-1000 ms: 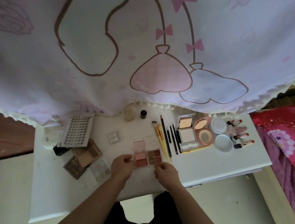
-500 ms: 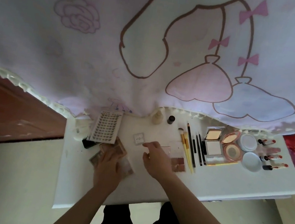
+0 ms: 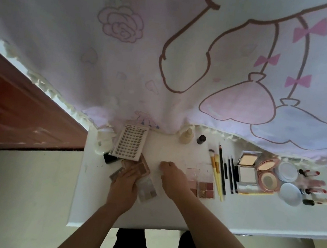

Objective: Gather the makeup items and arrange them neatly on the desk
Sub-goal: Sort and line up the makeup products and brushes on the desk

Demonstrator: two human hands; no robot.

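Here, brown palette (image 3: 145,163) under left hand (image 3: 124,188) fingers (image 3: 135,172)

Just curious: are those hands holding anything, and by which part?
Left hand: fingers lie on the near end of the pinkish-brown rectangular eyeshadow palette; grip unclear. Right hand: fingers curled over the white desk, hiding anything beneath.

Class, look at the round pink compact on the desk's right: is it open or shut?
Open. The round pink compact shows two halves: its lid is flipped back behind the exposed powder pan.
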